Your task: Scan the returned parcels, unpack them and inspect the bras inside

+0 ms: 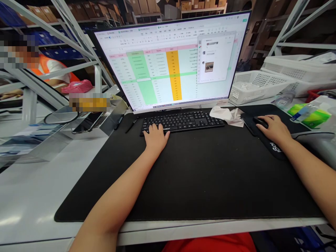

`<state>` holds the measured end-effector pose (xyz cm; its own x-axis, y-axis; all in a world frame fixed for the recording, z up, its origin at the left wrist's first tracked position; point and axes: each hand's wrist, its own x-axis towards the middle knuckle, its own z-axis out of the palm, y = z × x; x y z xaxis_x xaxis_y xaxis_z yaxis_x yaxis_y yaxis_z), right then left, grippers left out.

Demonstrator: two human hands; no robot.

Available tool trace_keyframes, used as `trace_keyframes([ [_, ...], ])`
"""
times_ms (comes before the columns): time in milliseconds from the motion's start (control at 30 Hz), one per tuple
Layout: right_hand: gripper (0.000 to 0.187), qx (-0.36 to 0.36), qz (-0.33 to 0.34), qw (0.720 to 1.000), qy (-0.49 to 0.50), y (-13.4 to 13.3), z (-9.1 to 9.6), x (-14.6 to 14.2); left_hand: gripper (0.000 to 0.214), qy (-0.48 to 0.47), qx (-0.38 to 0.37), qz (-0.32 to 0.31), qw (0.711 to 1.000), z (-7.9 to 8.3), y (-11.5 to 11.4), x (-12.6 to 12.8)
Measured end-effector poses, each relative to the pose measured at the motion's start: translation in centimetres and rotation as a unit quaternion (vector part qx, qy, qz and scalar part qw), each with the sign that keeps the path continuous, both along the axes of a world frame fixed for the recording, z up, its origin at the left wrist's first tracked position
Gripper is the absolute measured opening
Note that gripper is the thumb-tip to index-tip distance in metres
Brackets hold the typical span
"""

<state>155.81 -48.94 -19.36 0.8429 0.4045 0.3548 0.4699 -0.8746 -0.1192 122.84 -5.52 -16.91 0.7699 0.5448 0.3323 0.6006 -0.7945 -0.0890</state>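
My left hand (pixel 155 138) rests with fingers spread over the left end of a black keyboard (pixel 183 121). Around a black computer mouse (pixel 260 122) my right hand (pixel 275 129) is curved, its palm down on a black mouse pad (pixel 273 144). Behind the keyboard stands a monitor (pixel 157 94), which displays a spreadsheet with green and orange columns and a small chat window at its right. A crumpled white tissue (pixel 228 115) lies at the keyboard's right end. Beside the mouse pad's left edge is a dark flat object (pixel 248 126), perhaps a phone.
A large black desk mat (pixel 199 175) covers the desk's middle. Left are two pens (pixel 132 125) and a metal tray (pixel 49 143) of papers. White perforated baskets (pixel 259 87), a clear bottle (pixel 285 99) and a green packet (pixel 311 115) stand right. Another person in an orange vest (pixel 47 66) is behind, left.
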Motion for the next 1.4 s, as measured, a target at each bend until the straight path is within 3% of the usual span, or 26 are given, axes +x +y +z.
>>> trace_keyframes([
  [700,0.058,-0.001,0.018,1.0,-0.009,-0.4,-0.8,1.2,0.056,-0.005,0.001,-0.001,1.0,0.0,-0.1,0.0],
  [1400,0.056,0.003,0.014,1.0,0.011,0.0,0.0,0.0,0.058,-0.001,0.001,0.001,1.0,-0.2,0.0,0.1],
])
